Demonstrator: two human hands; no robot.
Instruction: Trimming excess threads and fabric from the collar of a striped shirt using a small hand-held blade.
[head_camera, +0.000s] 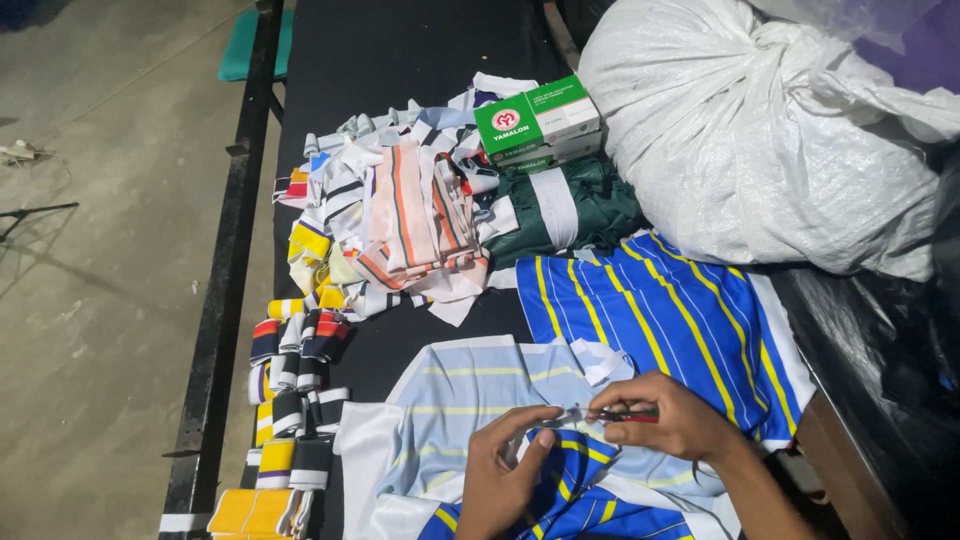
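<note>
Nearest the lens: your left hand (505, 470), low in frame, thumb and forefinger pinched together on a fold of the pale blue fabric (470, 395) with thin yellow stripes. Your right hand (665, 415) sits just beside it, to its right, fingers closed round a small pair of clippers (615, 413) with red-and-dark handles; the tip points left toward the pinch and looks to touch the cloth there, though the blades are too small to read as spread or closed.

Under both hands: the pale blue piece overlaps a royal blue fabric (680, 320) with yellow and white stripes, which spreads out beyond the right hand.

Left of the pinch: a row of folded striped collar pieces (290, 400), yellow, black, white, red, running along the edge of the black table (400, 50).

Beyond the grip, farther from you: a loose heap of striped fabric scraps (400, 220), a dark green folded cloth (560, 210), and a green-and-white box (537, 122) on top of it. Right of those, well apart from your hands, a large white woven sack (770, 130), knotted shut.
</note>
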